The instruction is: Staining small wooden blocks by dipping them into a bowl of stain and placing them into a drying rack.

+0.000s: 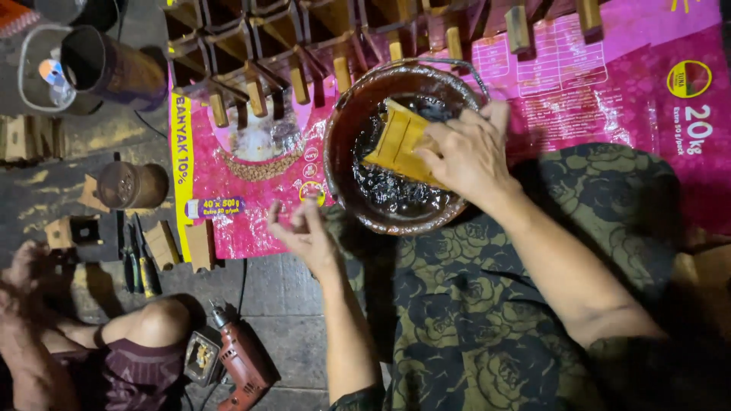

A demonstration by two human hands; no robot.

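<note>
Wooden piece held in right hand grip, over dark-liquid bowl.

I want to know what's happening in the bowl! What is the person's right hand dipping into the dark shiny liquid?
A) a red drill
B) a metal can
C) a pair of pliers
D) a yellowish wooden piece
D: the right hand grips a yellowish wooden piece with its lower end in the dark glossy liquid inside the round bowl, while the red drill lies on the floor.
</note>
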